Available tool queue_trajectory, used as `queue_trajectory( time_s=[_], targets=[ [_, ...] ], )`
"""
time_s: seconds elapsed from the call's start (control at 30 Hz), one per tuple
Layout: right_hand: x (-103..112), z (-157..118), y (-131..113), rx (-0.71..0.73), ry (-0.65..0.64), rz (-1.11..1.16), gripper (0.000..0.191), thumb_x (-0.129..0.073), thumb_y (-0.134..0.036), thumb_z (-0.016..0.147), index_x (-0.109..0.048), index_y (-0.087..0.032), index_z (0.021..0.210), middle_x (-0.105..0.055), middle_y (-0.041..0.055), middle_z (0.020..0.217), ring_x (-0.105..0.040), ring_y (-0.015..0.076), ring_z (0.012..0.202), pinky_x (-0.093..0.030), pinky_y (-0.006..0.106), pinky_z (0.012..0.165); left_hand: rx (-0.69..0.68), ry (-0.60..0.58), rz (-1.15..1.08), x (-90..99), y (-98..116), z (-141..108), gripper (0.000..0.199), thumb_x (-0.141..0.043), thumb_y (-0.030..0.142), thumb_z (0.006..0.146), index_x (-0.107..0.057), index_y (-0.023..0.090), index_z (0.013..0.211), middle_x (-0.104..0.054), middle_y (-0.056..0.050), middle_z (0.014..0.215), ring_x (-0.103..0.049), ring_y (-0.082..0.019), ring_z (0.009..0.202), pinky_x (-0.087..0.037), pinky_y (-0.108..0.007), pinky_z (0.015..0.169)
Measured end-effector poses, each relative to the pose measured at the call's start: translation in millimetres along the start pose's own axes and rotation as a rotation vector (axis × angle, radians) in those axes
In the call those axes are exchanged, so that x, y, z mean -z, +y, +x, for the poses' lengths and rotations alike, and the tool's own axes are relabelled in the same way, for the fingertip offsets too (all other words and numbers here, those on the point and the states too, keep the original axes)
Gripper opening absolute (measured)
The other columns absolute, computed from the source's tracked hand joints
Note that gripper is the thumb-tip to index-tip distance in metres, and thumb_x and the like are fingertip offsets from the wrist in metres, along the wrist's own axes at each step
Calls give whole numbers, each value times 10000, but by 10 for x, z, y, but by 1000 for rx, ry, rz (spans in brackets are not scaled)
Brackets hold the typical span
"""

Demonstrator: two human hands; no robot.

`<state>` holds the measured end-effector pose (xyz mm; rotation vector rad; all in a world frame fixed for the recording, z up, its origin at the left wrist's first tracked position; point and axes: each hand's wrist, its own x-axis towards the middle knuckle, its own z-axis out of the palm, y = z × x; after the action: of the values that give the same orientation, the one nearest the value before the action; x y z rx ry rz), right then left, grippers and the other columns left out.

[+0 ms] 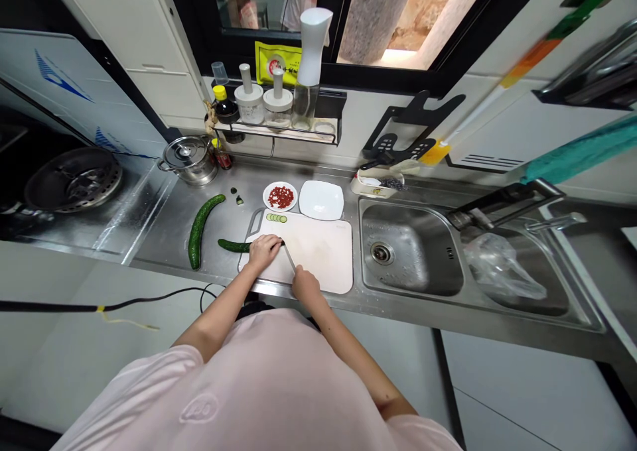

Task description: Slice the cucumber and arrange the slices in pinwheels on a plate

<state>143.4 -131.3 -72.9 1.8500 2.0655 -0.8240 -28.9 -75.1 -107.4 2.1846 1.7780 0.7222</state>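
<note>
Cucumber, whole and curved, lies on the steel counter at left of frame. A second cucumber reaches onto the cutting board under the left hand, its fingers pressed together and curled on top, safest tucked back from the knife. Cucumber slices lie beyond; the right hand closes round the knife, forearm angled in from lower right.

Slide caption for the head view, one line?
Left hand steadies a cucumber on a cutting board; right hand holds a knife to it.
</note>
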Motion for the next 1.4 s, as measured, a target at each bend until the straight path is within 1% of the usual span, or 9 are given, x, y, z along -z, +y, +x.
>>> queue_trajectory(
  time_s=[0.33, 0.57, 0.77, 0.97, 1.1, 1.17, 1.23, 1.33, 1.4],
  targets=[
    [-26, -70, 24, 2, 1, -17, 197, -370, -81, 892, -499, -140, 1029, -658, 129, 909, -647, 209, 854, -415, 260, 655, 41, 6, 11, 8, 11, -2, 241, -484, 311, 887, -643, 250, 1057, -684, -31, 1025, -593, -183, 968, -432, -305, 846],
    [-18, -122, 48, 3, -7, 7, 215, -359, -90, 897, -504, -132, 1050, -658, 130, 904, -643, 213, 858, -406, 264, 671, 61, 19, 15, 2, 12, 5, 235, -510, 316, 871, -637, 259, 1060, -686, -31, 1029, -600, -194, 960, -437, -314, 843],
    [82, -120, 236, 57, 4, 2, 187, -368, -167, 916, -521, -156, 1022, -654, 113, 905, -635, 214, 848, -386, 260, 655, 86, 1, -7, 10, 0, 30, 231, -537, 305, 850, -634, 274, 1058, -684, -17, 1033, -600, -197, 953, -447, -313, 817],
    [180, -176, 386, 18, 49, -64, 210, -345, -221, 943, -505, -185, 1073, -642, 96, 905, -626, 218, 838, -373, 273, 657, 100, -22, -29, 17, -11, 44, 243, -553, 297, 839, -635, 273, 1067, -684, -21, 1036, -598, -199, 971, -448, -317, 846],
    [231, -202, 452, -40, 124, -108, 255, -305, -254, 967, -519, -211, 1097, -609, 87, 950, -610, 202, 831, -356, 284, 697, 96, -22, -47, 48, -22, 53, 261, -557, 315, 841, -631, 266, 1087, -684, -25, 1049, -605, -205, 983, -446, -333, 887],
    [279, -202, 497, -67, 178, -136, 280, -298, -258, 968, -539, -213, 1101, -585, 97, 971, -588, 202, 854, -338, 296, 736, 92, 1, -63, 73, -18, 66, 256, -546, 319, 850, -638, 253, 1079, -682, -32, 1058, -602, -208, 1000, -437, -344, 920],
    [338, -195, 549, -75, 241, -169, 297, -305, -251, 962, -555, -215, 1119, -563, 110, 984, -553, 214, 902, -310, 313, 778, 121, 44, -98, 99, -2, 93, 254, -529, 328, 861, -642, 242, 1072, -676, -36, 1072, -598, -207, 1020, -439, -347, 932],
    [418, -182, 621, -48, 343, -205, 318, -345, -232, 942, -533, -219, 1198, -533, 117, 1008, -494, 229, 944, -268, 332, 815, 204, 94, -236, 136, 51, 166, 280, -494, 349, 882, -634, 221, 1088, -675, -47, 1071, -617, -186, 987, -477, -321, 887],
    [448, -174, 655, -27, 398, -219, 344, -381, -219, 923, -508, -211, 1243, -519, 116, 1017, -466, 231, 937, -250, 338, 824, 233, 56, -367, 163, 103, 222, 307, -476, 360, 890, -627, 204, 1106, -684, -56, 1045, -639, -169, 927, -502, -299, 842]
  ],
)
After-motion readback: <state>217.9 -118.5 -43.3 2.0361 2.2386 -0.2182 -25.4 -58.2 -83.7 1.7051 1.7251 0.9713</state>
